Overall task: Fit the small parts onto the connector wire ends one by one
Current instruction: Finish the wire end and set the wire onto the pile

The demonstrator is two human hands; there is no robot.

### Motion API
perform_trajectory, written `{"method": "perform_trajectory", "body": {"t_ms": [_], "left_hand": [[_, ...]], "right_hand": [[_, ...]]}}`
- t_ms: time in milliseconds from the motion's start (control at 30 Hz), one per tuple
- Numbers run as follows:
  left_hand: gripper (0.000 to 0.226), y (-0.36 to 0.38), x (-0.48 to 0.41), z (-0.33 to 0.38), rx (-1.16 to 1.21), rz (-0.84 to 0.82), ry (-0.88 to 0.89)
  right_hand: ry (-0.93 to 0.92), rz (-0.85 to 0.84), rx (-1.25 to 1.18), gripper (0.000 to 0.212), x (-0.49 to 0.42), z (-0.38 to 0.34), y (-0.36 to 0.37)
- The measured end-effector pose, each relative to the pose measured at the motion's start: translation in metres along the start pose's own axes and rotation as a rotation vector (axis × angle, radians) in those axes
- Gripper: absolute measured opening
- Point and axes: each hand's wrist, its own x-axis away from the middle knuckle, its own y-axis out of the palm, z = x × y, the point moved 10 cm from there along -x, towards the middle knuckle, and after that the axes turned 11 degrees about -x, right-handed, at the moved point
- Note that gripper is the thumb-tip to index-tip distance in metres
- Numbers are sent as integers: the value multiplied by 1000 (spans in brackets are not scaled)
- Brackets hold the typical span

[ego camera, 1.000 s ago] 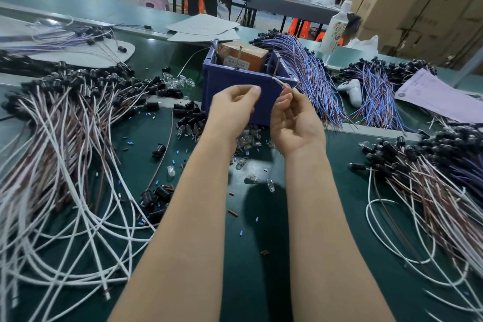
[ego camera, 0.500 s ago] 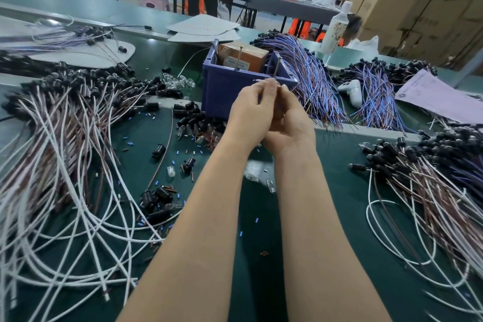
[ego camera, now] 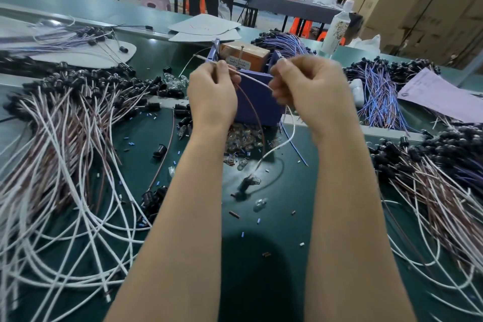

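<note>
- Connector wire (ego camera: 253, 80), white, stretched between both hands, raised above the table just in front of the blue bin (ego camera: 261, 107), mid-scene.
- Left hand (ego camera: 213, 94): fingers curled, thumb and fingertips pinching the wire near its left end; short tail poking out to the left past the bin corner.
- Right hand (ego camera: 311, 89): fingers curled round the same wire; motion-blurred, so exact pinch point hard to tell.
- Below the right hand, white strand hanging in a curve down to a blurred dark part with a clear bulb (ego camera: 248, 181), low over the green mat (ego camera: 282, 230); touching the mat or not, cannot tell.
- Brown strand (ego camera: 252, 112) arcing down from the left hand toward the loose clear bulbs (ego camera: 243, 138) heaped against the near side of the bin.
- Brown box (ego camera: 245, 53) inside the bin.
- Black sockets (ego camera: 159, 150) scattered left of the bulbs.
- Big bundle of white and brown wires (ego camera: 65, 144) at left; similar bundle (ego camera: 431, 191) at right.
- Purple-blue wires (ego camera: 379, 94) far right, beside a pale sheet of paper (ego camera: 439, 97); bottle (ego camera: 337, 29) beyond.
</note>
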Motion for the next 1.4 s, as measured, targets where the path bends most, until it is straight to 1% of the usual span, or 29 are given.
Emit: {"method": "perform_trajectory", "body": {"t_ms": [33,67,100,167,233,300,400,467,567,667,767,833,900,1000,1100,1233,1333,1400], "left_hand": [[33,2,0,4,-28,-29,24],[32,4,1,10,-55,-64,56],[30,7,3,15,-89,-96,98],[26,12,8,27,-189,-136,196],[25,14,11,35,-316,-134,271],[26,13,13,39,-406,-109,309],[27,14,15,43,-422,-112,321],[26,17,18,46,-418,-126,326],[25,22,23,45,-436,-135,285],[24,36,25,36,-546,-202,218],[23,48,30,26,-547,-262,158],[24,51,30,19,-537,-268,127],[24,51,28,10,-550,-278,99],[18,49,23,-2,-583,-288,64],[18,37,17,-9,-558,-210,26],[22,19,10,-14,-466,-65,-40],[24,16,8,-19,-453,-34,-51],[25,18,8,-22,-425,-42,-59]], "right_hand": [[-109,61,74,16,-2,-11,-6],[-162,48,132,19,-3,-15,-1],[-169,-14,181,23,-3,-10,11],[-116,-122,228,26,-4,12,30],[-75,-127,176,23,-4,26,37],[-67,-116,98,22,-4,30,36],[-26,-179,-28,26,-3,38,41],[-4,-196,-58,25,-2,42,42],[49,-97,-171,22,-5,52,32],[112,56,-308,24,-7,65,18],[216,91,-547,24,-6,80,17],[250,85,-640,25,-6,85,20],[260,96,-640,29,-6,91,22],[289,166,-558,32,-6,101,19],[334,243,-503,33,-7,107,15],[268,303,-464,22,-6,103,5],[240,309,-413,17,-5,101,3],[215,306,-391,17,-5,98,4]]}}
